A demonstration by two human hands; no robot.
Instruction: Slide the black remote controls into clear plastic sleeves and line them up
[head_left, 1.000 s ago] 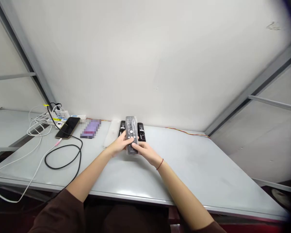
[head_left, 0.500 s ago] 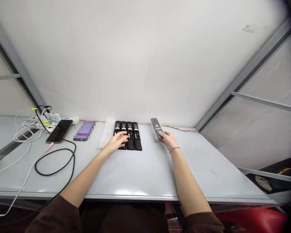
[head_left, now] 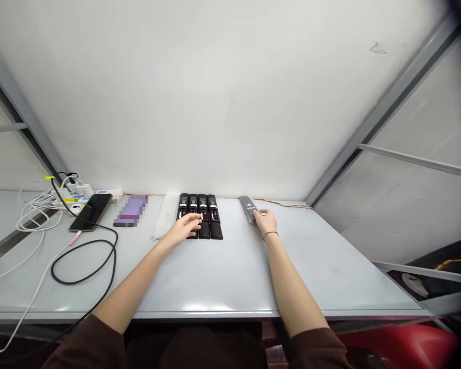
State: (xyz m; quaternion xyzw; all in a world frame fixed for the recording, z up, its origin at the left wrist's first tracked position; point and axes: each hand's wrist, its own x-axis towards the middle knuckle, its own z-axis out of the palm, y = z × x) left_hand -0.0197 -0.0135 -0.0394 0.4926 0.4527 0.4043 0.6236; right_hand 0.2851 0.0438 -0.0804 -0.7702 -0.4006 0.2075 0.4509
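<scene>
Several black remote controls lie side by side in a tight row on the table, their long sides touching. My left hand rests on the near part of the row, fingers spread across it and hiding some of the remotes. To the right of the row, a slim grey remote control lies angled near the back of the table. My right hand grips its near end, hiding that end.
Left of the row lie a white strip, a pixelated purple item and a phone. Behind them stands a power strip with tangled cables. A thin coloured wire runs along the back edge.
Both hands held the grey remote over the black row a second ago. My left hand has let go and lies on the row. My right hand has carried the remote to the right.
</scene>
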